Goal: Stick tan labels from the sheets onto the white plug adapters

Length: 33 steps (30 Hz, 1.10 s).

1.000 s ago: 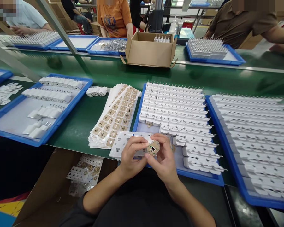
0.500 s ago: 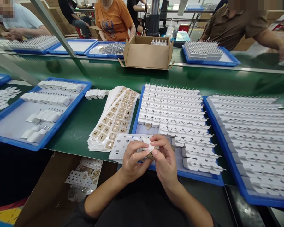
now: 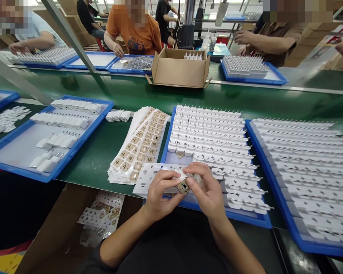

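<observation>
A white charger plug [image 3: 183, 185] is held up in front of me, its end face with a tan sticker and a dark port turned toward me. My left hand [image 3: 162, 195] grips it between fingers and thumb. At its right side, my right hand [image 3: 208, 190] has thumb and fingers closed on the same plug. Under and behind my hands lies a mostly peeled white sticker sheet [image 3: 144, 179], partly hidden. Left of that, a stack of sheets with tan stickers [image 3: 138, 146] lies on the bench. Rows of white charger plugs [image 3: 207, 129] fill much of the tray behind my hands.
A blue tray rim [image 3: 247, 220] runs close beyond my right hand, with another full blue tray [image 3: 291, 232] further right. On the left stands a blue tray [image 3: 53, 173] with fewer plugs. An open cardboard box [image 3: 178, 70] and co-workers are across the green bench.
The charger plug's stickered face has come into fuller view, turned toward me. My right hand has shifted slightly right, its thumb moving off the face to the edge. Co-workers' arms have moved.
</observation>
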Each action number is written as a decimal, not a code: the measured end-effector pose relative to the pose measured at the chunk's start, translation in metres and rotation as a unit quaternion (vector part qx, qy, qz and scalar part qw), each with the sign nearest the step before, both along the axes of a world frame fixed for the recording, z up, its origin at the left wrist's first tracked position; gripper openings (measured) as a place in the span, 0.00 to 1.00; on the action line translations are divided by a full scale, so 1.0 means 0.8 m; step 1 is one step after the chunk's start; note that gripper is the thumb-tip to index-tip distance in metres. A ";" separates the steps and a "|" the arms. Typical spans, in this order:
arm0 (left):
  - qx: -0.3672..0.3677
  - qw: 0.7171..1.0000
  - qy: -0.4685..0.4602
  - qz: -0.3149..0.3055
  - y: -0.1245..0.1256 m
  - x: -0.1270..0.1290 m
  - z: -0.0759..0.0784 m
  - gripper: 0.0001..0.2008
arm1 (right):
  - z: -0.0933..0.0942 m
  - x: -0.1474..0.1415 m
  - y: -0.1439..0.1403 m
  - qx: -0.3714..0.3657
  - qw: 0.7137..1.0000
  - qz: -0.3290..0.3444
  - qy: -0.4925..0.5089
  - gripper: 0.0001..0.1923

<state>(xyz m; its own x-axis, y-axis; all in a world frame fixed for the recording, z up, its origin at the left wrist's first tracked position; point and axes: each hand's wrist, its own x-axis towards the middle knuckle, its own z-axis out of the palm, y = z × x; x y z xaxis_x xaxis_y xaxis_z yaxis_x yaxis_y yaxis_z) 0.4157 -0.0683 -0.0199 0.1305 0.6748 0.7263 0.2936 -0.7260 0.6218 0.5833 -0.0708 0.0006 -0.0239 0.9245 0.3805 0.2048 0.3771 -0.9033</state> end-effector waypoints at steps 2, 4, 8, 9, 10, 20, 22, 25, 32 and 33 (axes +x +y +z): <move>-0.008 1.000 0.008 0.002 -0.001 -0.001 0.002 0.19 | 0.005 0.001 0.002 0.054 0.997 -0.020 -0.047 0.06; -0.038 0.999 0.011 0.011 -0.002 -0.001 0.001 0.19 | 0.008 0.000 0.000 0.119 0.988 -0.035 -0.096 0.07; -0.148 0.988 -0.027 0.036 0.000 -0.008 -0.001 0.18 | 0.005 0.004 -0.011 0.191 0.976 0.022 -0.106 0.07; -0.177 0.982 -0.039 0.047 0.002 -0.013 -0.001 0.18 | 0.003 0.006 -0.011 0.183 0.979 0.008 -0.085 0.07; -0.201 0.977 -0.048 0.058 0.004 -0.019 0.000 0.19 | -0.001 0.009 -0.009 0.168 0.983 -0.029 -0.070 0.06; -0.240 0.930 -0.043 0.274 0.055 -0.156 0.003 0.18 | -0.052 0.020 0.038 0.147 0.926 -0.126 -0.325 0.13; -0.274 0.902 -0.020 0.333 0.089 -0.195 0.000 0.21 | -0.053 0.021 0.037 0.145 0.931 -0.110 -0.318 0.12; -0.315 0.872 0.003 0.375 0.153 -0.247 -0.007 0.19 | -0.053 0.020 0.034 0.128 0.940 -0.068 -0.309 0.12; -0.359 0.833 0.064 0.417 0.242 -0.299 -0.024 0.18 | -0.064 0.019 0.031 0.096 0.932 -0.024 -0.348 0.11; -0.360 0.830 0.074 0.419 0.243 -0.299 -0.024 0.19 | -0.065 0.020 0.031 0.092 0.929 -0.019 -0.358 0.11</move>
<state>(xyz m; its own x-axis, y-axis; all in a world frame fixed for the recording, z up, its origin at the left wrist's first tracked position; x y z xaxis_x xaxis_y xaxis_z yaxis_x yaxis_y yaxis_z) 0.1764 0.1264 -0.0393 -0.5527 0.8258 0.1123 0.6199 0.3173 0.7177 0.5990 -0.0457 -0.0515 -0.3001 0.8509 0.4312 0.7441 0.4916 -0.4523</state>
